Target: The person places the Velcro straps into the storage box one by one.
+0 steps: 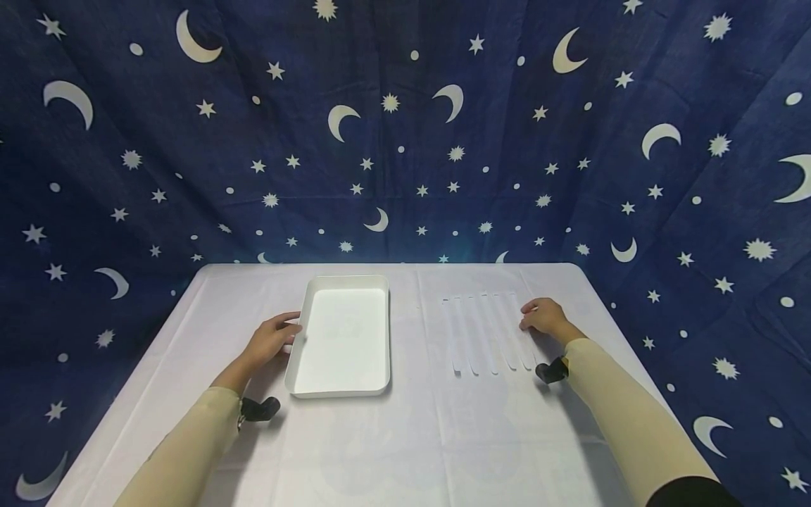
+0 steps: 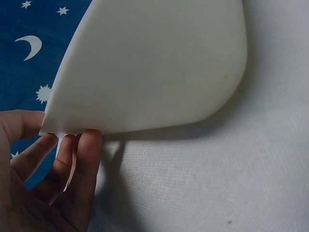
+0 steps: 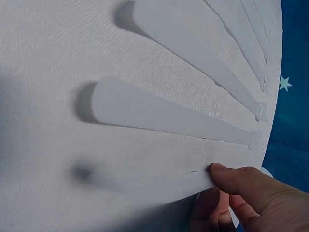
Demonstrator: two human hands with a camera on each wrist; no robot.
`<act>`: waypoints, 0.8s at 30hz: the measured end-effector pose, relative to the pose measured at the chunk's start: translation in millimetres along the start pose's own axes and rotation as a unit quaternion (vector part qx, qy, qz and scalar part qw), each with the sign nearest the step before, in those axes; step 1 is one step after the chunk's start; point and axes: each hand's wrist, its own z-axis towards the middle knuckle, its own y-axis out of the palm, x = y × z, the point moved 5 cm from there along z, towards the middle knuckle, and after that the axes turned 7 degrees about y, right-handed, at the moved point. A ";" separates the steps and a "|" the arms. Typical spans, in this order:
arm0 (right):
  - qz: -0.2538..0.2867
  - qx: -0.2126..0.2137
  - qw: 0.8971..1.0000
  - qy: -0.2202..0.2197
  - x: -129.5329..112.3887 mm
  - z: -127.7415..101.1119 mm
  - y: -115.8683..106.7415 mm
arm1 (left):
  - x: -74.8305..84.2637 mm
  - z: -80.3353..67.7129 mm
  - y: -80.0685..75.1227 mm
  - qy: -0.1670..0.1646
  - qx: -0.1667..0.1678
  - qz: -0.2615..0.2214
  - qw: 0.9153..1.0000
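Observation:
A shallow white rectangular tray (image 1: 345, 334) lies on the table, left of centre in the head view. My left hand (image 1: 269, 341) holds it by the left side, fingertips at the rim (image 2: 65, 87) in the left wrist view. Over on the right, several thin white strips (image 3: 174, 116) lie side by side, each with a broad rounded end and a narrow far end bearing a small tab. My right hand (image 1: 545, 319) pinches the narrow end of the rightmost strip (image 3: 178, 188) between thumb and fingers. The fingers hide that strip's tip.
A white cloth covers the table (image 1: 380, 451), and its far edge meets a dark blue curtain (image 1: 380, 176) with moons and stars. Black wrist cameras (image 1: 260, 410) hang under both wrists, low over the cloth. Bare cloth separates the tray from the strips.

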 end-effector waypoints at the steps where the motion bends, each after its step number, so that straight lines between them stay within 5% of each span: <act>1: 0.001 0.000 1.000 0.003 0.5 0.8 0.1 | -0.1 0.1 0.2 0.000 0.000 -0.003 1.000; 24: 0.048 -0.053 0.995 0.076 1.5 12.3 -1.2 | 0.3 -1.7 1.1 -0.008 -0.002 -0.017 1.000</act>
